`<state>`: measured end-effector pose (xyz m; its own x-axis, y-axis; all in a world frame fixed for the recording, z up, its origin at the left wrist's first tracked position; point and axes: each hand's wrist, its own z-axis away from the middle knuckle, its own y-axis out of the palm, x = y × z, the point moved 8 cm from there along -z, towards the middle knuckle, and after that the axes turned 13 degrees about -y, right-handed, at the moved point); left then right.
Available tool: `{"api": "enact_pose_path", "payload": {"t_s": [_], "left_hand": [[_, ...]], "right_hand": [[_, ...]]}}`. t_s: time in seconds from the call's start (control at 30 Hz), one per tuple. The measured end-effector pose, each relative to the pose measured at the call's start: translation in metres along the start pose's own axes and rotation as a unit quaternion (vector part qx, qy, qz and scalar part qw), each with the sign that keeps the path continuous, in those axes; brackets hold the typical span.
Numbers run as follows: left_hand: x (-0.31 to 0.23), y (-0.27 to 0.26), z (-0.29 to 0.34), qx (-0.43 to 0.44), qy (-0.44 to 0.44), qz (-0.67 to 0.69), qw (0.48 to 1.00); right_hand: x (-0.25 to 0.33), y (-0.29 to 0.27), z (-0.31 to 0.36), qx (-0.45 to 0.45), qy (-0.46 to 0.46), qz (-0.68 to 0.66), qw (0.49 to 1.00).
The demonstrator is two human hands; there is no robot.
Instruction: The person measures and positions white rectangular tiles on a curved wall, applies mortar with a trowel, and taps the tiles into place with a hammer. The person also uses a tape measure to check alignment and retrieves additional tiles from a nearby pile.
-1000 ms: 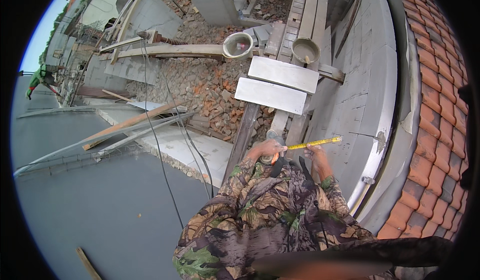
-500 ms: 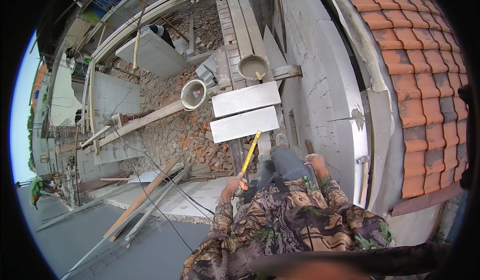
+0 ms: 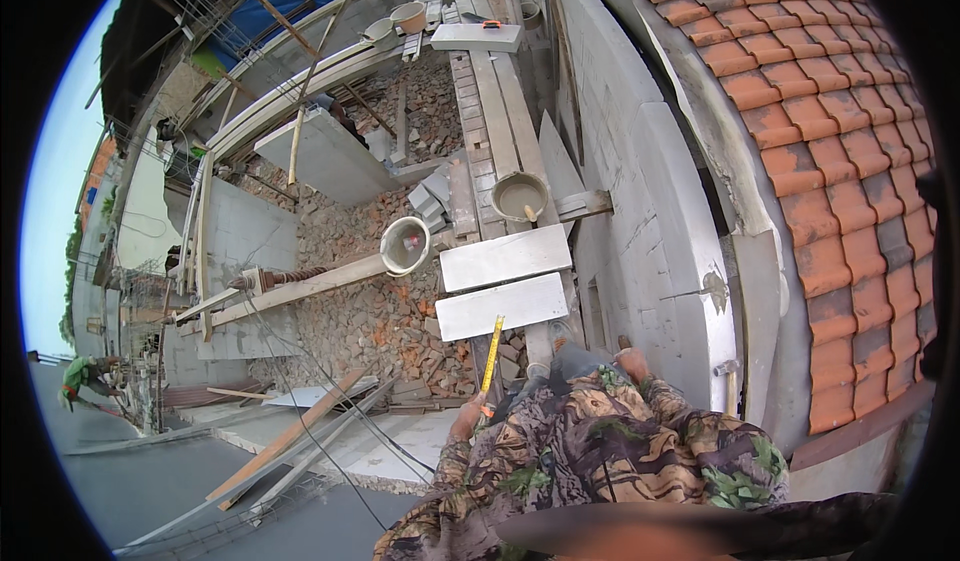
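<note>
Head camera view, looking down at some block work up on planks. So the left hand (image 3: 466, 419) is closed round the case of a tape measure with a yellow blade and a bit of orange on its body (image 3: 492, 361). The blade sticks out away from the person, and its tip overlaps the near edge of a white rectangular slab (image 3: 540, 302), roughly halfway along. Can't tell if the tip actually touches the slab or just hangs over it.

Right hand (image 3: 632, 364) is well apart from the left one, over by the tall grey block wall (image 3: 655, 201), fingers curled, with a small piece of brown wood (image 3: 625, 342) right at them. Honestly can't tell if it's gripping that or not.

A second white slab of the same shape (image 3: 506, 259) lies just past the first, long edges side by side with a narrow gap, both laid crosswise over the long pale wooden planks (image 3: 493, 111). Just beyond its far edge there's a round grey mortar tub (image 3: 505, 213) with a light wooden handle (image 3: 530, 214) poking up at the rim. Off its far left corner is a whitish round bucket (image 3: 388, 257) with something pink inside. Broken red-brown brick rubble (image 3: 350, 316) covers the ground left of the planks.
</note>
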<state>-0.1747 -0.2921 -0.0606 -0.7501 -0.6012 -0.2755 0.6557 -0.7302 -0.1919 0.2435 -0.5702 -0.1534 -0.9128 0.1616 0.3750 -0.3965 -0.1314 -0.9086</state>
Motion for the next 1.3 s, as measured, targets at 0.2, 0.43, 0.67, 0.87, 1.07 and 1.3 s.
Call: {"api": "enact_pose_path", "payload": {"t_s": [0.2, 0.43, 0.67, 0.87, 1.07, 1.3], "left_hand": [[-0.002, 0.006, -0.008, -0.014, -0.028, -0.035, 0.999], [0.042, 0.027, -0.007, 0.042, -0.034, 0.1, 0.994], [0.087, 0.039, 0.008, 0.023, -0.024, 0.159, 0.987], [0.093, 0.036, 0.0, 0.024, 0.099, 0.1, 0.99], [0.081, 0.039, 0.026, 0.022, -0.009, 0.163, 0.986], [0.06, 0.048, 0.04, 0.084, -0.065, 0.07, 0.992]], "right_hand": [[-0.03, -0.018, -0.013, -0.174, 0.282, -0.623, 0.709], [-0.01, -0.032, -0.001, 0.097, -0.017, 0.031, 0.995], [-0.029, 0.013, 0.043, 0.15, -0.015, 0.019, 0.988], [-0.025, -0.006, -0.001, 0.13, -0.01, -0.036, 0.991], [-0.01, -0.052, -0.025, 0.007, 0.068, -0.218, 0.974], [-0.024, -0.038, 0.006, -0.036, 0.134, -0.265, 0.954]]}}
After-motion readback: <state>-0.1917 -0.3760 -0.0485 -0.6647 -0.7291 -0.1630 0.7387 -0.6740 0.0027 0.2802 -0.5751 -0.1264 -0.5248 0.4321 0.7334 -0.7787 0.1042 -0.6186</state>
